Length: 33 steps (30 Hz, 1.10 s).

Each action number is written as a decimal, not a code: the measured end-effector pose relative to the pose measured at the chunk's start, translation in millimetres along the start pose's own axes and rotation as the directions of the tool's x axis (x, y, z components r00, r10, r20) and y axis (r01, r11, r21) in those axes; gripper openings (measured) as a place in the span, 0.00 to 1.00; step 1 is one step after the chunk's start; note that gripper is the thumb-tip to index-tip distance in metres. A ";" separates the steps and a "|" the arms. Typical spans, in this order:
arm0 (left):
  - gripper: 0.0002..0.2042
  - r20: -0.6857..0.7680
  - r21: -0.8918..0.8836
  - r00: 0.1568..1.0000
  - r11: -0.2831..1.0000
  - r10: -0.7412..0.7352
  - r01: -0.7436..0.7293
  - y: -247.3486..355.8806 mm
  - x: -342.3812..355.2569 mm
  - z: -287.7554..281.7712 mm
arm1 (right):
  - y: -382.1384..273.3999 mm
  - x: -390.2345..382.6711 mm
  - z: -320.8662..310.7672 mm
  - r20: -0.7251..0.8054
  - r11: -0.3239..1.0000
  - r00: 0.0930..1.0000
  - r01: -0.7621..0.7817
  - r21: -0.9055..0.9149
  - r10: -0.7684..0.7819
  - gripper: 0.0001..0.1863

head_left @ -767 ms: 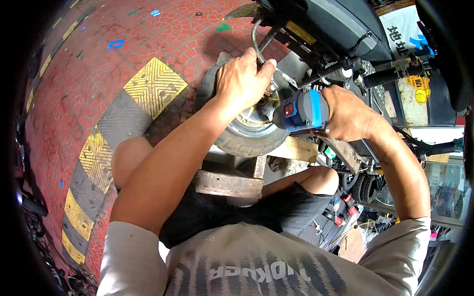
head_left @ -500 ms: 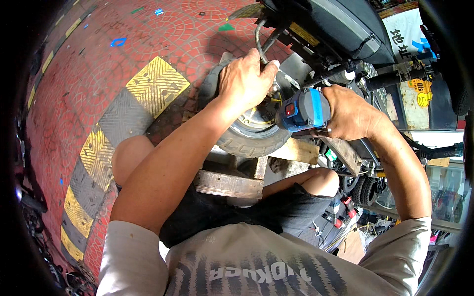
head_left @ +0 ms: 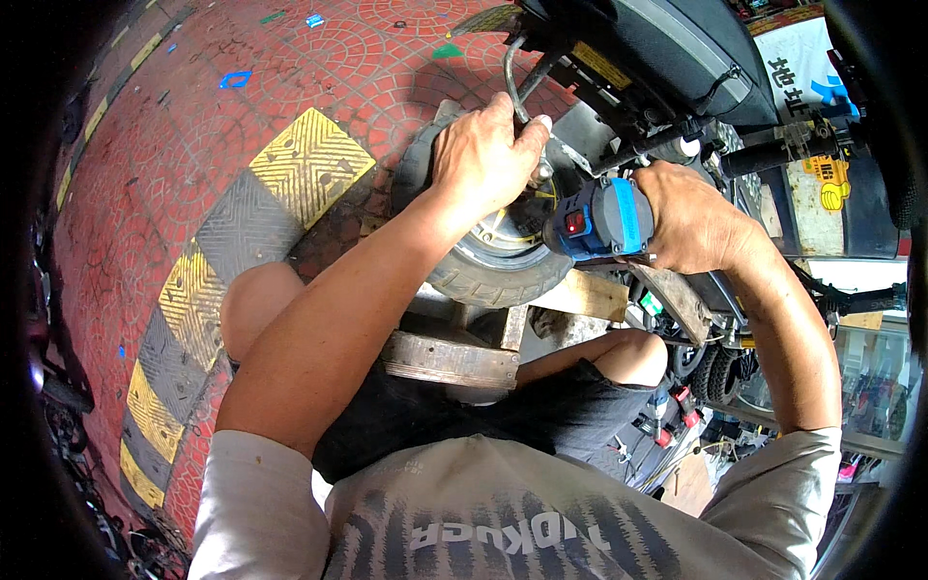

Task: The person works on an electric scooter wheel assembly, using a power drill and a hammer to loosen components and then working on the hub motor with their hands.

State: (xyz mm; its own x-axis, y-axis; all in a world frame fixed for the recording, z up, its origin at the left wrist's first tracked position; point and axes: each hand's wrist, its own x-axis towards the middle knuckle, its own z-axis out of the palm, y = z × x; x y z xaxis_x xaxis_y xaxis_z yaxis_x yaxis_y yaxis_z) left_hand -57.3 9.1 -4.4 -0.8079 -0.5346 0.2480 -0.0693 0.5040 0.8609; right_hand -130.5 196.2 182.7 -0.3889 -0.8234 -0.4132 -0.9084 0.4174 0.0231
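Observation:
My left hand [head_left: 480, 159] is closed around a curved metal bar [head_left: 510, 70] above the wheel. The thumb lies against the bar, and part of the fingers is hidden. My right hand [head_left: 698, 217] grips a blue and grey cordless power tool [head_left: 601, 220], probably an impact wrench. Its rear end faces me, so its front end and any bit are hidden. Beneath both hands lies a small wheel with a thick black tyre [head_left: 503, 287] and a pale metal hub [head_left: 493, 232]. A bolt-like metal end [head_left: 544, 171] shows just below my left thumb.
The wheel rests by a wooden block [head_left: 592, 295] and a worn wooden stool or frame [head_left: 449, 361] between my knees. A black vehicle body [head_left: 667, 58] stands at the far right. Yellow and black ramp strips [head_left: 246, 217] cross the red paving. Tools and tyres [head_left: 717, 375] lie at the right.
The power tool has shifted slightly right and toward me with my right hand. My left hand stays on the curved bar, and the view has moved a little.

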 end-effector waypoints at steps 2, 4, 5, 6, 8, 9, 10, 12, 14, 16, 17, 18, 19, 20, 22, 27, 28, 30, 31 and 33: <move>0.20 -0.007 0.007 1.000 1.000 0.007 -0.007 1.0 0.0 0.1 | 1.8 -1.3 0.2 0.012 0.999 1.000 -0.022 0.029 0.021 0.16; 0.20 0.012 -0.045 1.000 0.999 0.002 -0.002 2.3 0.1 -0.6 | 4.4 -0.4 2.4 0.013 1.000 1.000 -0.027 0.008 0.027 0.16; 0.20 0.017 -0.067 1.000 0.998 -0.003 0.004 0.7 0.1 -1.8 | 4.8 1.8 3.3 0.013 1.000 1.000 -0.024 -0.001 0.024 0.16; 0.20 0.006 -0.037 1.000 0.999 0.000 0.001 -0.4 -0.3 -1.7 | 4.2 2.1 3.6 0.007 1.000 1.000 -0.014 -0.013 0.014 0.17; 0.20 -0.014 0.018 1.000 1.000 0.010 -0.010 -0.1 -0.6 0.1 | 3.0 -0.6 3.3 -0.007 0.999 1.000 -0.002 -0.038 0.002 0.18; 0.20 -0.014 0.022 1.000 1.000 0.012 -0.012 0.1 -0.4 0.7 | 3.4 -1.6 3.5 0.005 0.999 1.000 -0.016 -0.029 0.017 0.19; 0.20 -0.015 0.026 1.000 1.000 0.014 -0.014 0.0 -0.2 1.1 | 4.0 -2.4 4.3 0.016 0.999 0.999 -0.030 -0.020 0.031 0.20; 0.20 -0.007 0.011 1.000 1.000 0.008 -0.008 -0.4 0.4 1.0 | 3.6 -2.8 3.3 0.040 0.998 0.998 -0.054 -0.015 0.054 0.21; 0.20 0.015 -0.026 1.000 1.000 -0.006 0.006 -1.5 0.9 -0.6 | -0.2 -1.5 1.8 0.062 0.997 0.995 -0.076 -0.019 0.077 0.22; 0.21 0.013 -0.025 1.000 1.000 -0.017 0.017 -0.3 0.7 -0.3 | 4.2 -0.3 3.6 0.062 0.998 0.997 -0.054 -0.009 0.055 0.22; 0.21 0.012 -0.026 1.000 0.999 -0.021 0.021 0.9 0.5 0.1 | 8.1 -0.6 4.9 0.062 0.999 0.997 -0.045 -0.005 0.045 0.22; 0.21 0.009 -0.012 1.000 1.000 -0.014 0.014 1.3 0.3 -0.3 | 14.0 -0.2 7.9 0.085 0.999 0.996 -0.041 -0.008 0.041 0.27; 0.21 0.007 0.002 1.000 1.000 -0.006 0.006 1.8 0.2 -0.8 | 20.9 0.6 11.9 0.107 0.999 0.993 -0.037 -0.011 0.038 0.33; 0.22 0.003 0.017 1.000 1.000 0.001 -0.001 2.0 0.6 -1.6 | 23.7 2.0 13.3 0.130 0.999 0.991 -0.031 -0.014 0.032 0.39; 0.22 0.005 0.009 1.000 1.000 -0.006 0.006 3.5 -0.3 -2.4 | 22.7 2.3 12.1 0.138 0.999 0.989 -0.044 0.004 0.043 0.39; 0.24 0.105 -0.055 0.992 0.995 -0.073 0.079 9.6 0.0 -11.4 | 6.7 2.1 1.5 0.092 0.998 0.994 -0.051 -0.026 0.053 0.23; 0.24 0.100 -0.052 0.992 0.996 -0.071 0.077 10.8 -0.7 -12.3 | 6.9 0.3 2.6 0.056 0.999 0.998 -0.029 -0.046 0.031 0.24; 0.24 0.076 -0.069 0.996 0.996 -0.051 0.056 10.0 -0.8 -11.8 | 5.8 -3.8 3.3 -0.002 0.998 1.000 -0.002 -0.067 0.002 0.24; 0.23 0.058 -0.087 0.998 0.995 -0.034 0.039 8.8 -1.4 -9.3 | 6.1 -6.2 4.3 -0.025 0.998 1.000 0.004 -0.064 -0.006 0.25; 0.22 0.040 -0.083 0.999 0.996 -0.028 0.031 7.2 -1.5 -8.3 | 5.8 -6.4 6.8 -0.050 0.998 0.999 0.013 -0.056 -0.016 0.25</move>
State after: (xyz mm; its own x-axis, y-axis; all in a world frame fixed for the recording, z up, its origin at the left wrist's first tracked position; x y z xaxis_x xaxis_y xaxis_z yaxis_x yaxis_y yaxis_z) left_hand -51.7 7.9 5.1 -0.8282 -0.5211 0.2061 -0.0457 0.4294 0.9020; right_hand -132.3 206.6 179.3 -0.3813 -0.8482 -0.3675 -0.9207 0.3842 0.0685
